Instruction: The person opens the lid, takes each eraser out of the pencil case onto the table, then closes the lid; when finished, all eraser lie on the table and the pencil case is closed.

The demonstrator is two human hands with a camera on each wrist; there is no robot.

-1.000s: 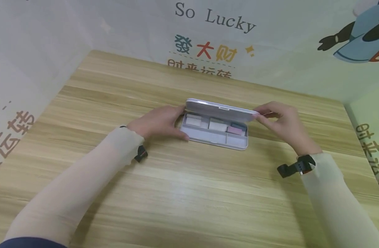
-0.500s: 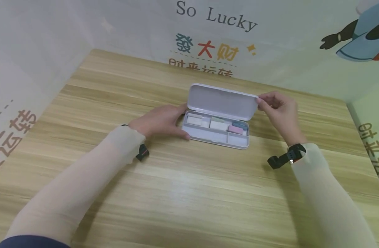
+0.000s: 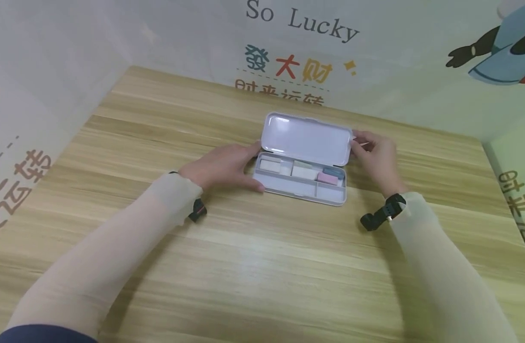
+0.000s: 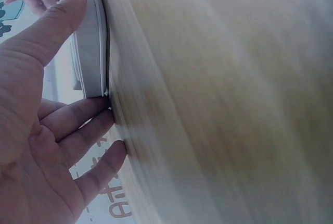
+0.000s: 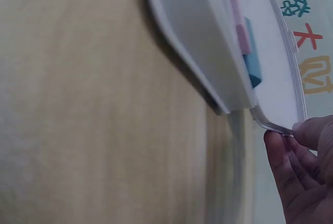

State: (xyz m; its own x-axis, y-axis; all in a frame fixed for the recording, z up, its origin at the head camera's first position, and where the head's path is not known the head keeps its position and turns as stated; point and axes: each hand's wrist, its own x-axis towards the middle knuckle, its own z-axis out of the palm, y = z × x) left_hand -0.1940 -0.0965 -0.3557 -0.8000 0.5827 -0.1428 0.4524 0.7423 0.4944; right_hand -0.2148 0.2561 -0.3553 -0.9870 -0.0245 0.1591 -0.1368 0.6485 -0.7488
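A white pencil case (image 3: 284,183) lies on the table with its lid (image 3: 307,139) raised and leaning back. Small eraser-like blocks sit in its rear compartments: white ones, a pale green one, a pink block (image 3: 327,178) and a blue block (image 3: 195,81). My left hand (image 3: 223,166) holds the case's left end, thumb at the front corner and fingers at the back corner. In the right wrist view, thumb and fingers of my right hand (image 5: 307,161) pinch the lid's right edge. Its rear fingers are partly hidden in the head view.
The wood-grain table (image 3: 245,267) runs back to a printed cloth backdrop (image 3: 193,43) with lettering. Side cloths rise on the left and right. A black wrist strap with a camera (image 3: 382,212) sits on the right wrist, another on the left.
The lid has swung up and back from half-lowered to wide open, the right hand moving with its edge, lately a little left. The left hand stays at the case's left end.
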